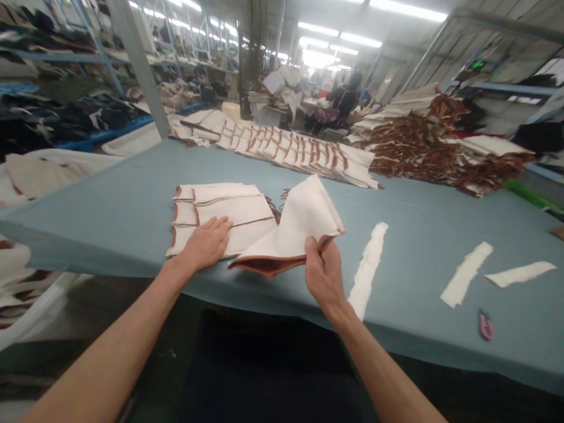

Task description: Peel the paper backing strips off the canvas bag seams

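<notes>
My right hand [325, 270] grips the lower edge of a folded cream fabric piece [304, 214] with a brown inner side, the thumb on top. This piece is raised and tilted at the near side of the table. Left of it, several similar cream pieces [238, 208] with brown edges lie overlapped in a flat stack. On the front of that stack rests my left hand [209, 241], palm down with fingers stretched out. Behind the held piece, dark frayed edges or threads show in part.
Pale torn strips [370, 264] lie on the blue-green table [409, 317], with pink thread snips [485, 325] at the right. A row of cream pieces [286, 147] spans the back. A high brown-edged pile [423, 141] stands back right. Beyond it is a person [337, 106].
</notes>
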### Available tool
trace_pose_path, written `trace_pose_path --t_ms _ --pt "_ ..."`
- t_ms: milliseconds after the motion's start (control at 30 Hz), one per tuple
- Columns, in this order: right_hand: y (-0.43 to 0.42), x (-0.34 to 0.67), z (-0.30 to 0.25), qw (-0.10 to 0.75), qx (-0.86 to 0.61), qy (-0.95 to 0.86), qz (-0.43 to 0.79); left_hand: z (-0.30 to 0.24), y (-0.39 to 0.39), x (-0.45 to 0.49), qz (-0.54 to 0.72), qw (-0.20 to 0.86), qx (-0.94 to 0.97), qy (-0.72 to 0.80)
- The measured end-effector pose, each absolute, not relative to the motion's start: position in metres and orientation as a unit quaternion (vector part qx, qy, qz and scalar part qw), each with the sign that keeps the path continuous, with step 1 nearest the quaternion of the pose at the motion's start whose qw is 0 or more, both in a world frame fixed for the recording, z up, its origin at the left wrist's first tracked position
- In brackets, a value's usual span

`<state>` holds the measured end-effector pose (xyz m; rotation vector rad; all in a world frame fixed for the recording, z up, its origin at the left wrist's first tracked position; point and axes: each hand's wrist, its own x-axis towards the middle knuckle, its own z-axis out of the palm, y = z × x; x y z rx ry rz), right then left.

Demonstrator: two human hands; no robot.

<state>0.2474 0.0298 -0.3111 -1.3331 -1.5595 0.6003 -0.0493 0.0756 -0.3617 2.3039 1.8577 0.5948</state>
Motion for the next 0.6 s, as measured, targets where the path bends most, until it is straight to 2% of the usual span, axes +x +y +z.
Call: trace_pose_path --t_ms 133,200,333,400,500,600 --pt "-0.036 0.276 -0.288 0.572 -0.599 -0.544 0.131 -0.367 0.086 -0.058 0.172 0.096 0.758 0.622" --pt "-0.074 0.300 -0.280 0.572 -0.633 -0.511 0.108 -0.362 0.087 -0.060 0.174 0.114 0.752 0.626" --pt "-0.124 0.342 -0.271 0.541 -0.643 -0.524 0.139 -0.345 0.079 -0.058 0.215 0.142 0.718 0.647" --pt "-0.130 0.354 -0.265 0.482 -0.620 -0.586 0.199 -0.331 0.064 -0.051 0.252 0.146 0.693 0.660" --pt "-0.123 0.363 -0.256 0.342 -0.531 -0.714 0.303 -0.304 0.021 -0.025 0.309 0.144 0.669 0.661" --pt "-0.117 0.361 -0.250 0.246 -0.450 -0.792 0.332 -0.275 -0.040 0.018 0.332 0.168 0.694 0.616"
